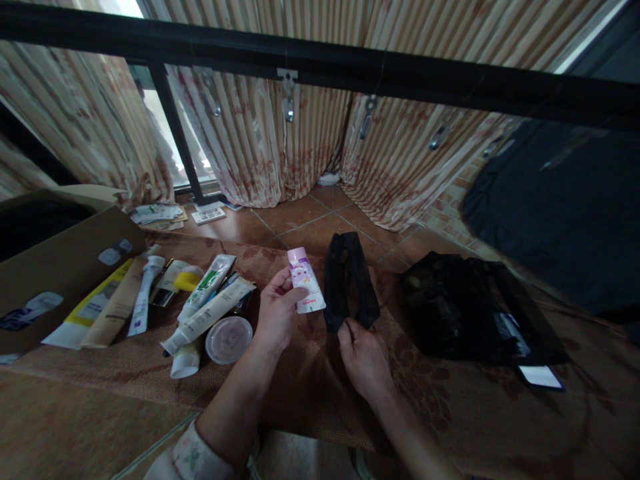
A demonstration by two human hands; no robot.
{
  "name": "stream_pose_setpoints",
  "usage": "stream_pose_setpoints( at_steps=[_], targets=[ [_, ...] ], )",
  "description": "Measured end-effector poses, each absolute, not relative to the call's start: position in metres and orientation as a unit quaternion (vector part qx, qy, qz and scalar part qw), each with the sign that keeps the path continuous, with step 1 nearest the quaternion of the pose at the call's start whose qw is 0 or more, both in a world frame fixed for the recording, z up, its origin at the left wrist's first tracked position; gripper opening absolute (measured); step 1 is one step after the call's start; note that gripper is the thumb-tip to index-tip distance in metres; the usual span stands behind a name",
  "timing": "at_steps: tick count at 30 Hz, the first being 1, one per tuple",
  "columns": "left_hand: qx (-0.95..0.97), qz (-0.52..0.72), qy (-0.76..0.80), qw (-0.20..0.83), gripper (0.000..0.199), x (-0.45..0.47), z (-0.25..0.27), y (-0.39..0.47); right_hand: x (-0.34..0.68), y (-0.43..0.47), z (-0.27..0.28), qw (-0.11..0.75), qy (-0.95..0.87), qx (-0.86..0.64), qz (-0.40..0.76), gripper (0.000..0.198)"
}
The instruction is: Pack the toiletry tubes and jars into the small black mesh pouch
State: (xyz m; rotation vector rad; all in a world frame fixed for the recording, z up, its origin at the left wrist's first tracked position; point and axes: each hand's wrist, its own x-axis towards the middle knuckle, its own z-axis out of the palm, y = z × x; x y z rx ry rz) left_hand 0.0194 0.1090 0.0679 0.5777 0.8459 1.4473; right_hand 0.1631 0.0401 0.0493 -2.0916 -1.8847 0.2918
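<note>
My left hand [280, 308] grips a small white tube [306, 283] with a pink cap and purple print, cap pointing up and away. Close to its right, my right hand [361, 357] is closed on the near edge of a black mesh bag [367, 283], whose opening gapes toward the top. The tube and the bag are side by side at about the same height. Left of my left arm lies a pile with a white tube [213, 315], a green-and-white tube [207, 287] and a round clear-lidded tub [229, 340].
A cardboard box [70, 267] stands at far left, with a yellow-and-white tube [97, 303] and a tan tube [117, 300] beside it. A larger black mesh bag [470, 307] lies right. A dark metal rail [320, 57] with hooks crosses above, before striped curtains [250, 140].
</note>
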Motion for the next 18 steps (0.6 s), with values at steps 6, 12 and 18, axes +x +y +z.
stream_pose_setpoints(
  at_steps=[6, 12, 18],
  targets=[
    [0.248, 0.633, 0.374, 0.631, 0.039, 0.0194, 0.0712, 0.1085, 0.1642, 0.0406, 0.0465, 0.159, -0.659, -0.728, 0.103, 0.035],
    [0.247, 0.639, 0.377, 0.623, 0.027, 0.02, 0.0714, 0.1089, 0.164, 0.0405, 0.0464, 0.158, -0.659, -0.728, 0.101, 0.037],
    [0.247, 0.64, 0.388, 0.616, 0.028, 0.0199, 0.0677, 0.11, 0.1635, 0.0398, 0.0478, 0.167, -0.662, -0.723, 0.104, 0.039]
  ],
)
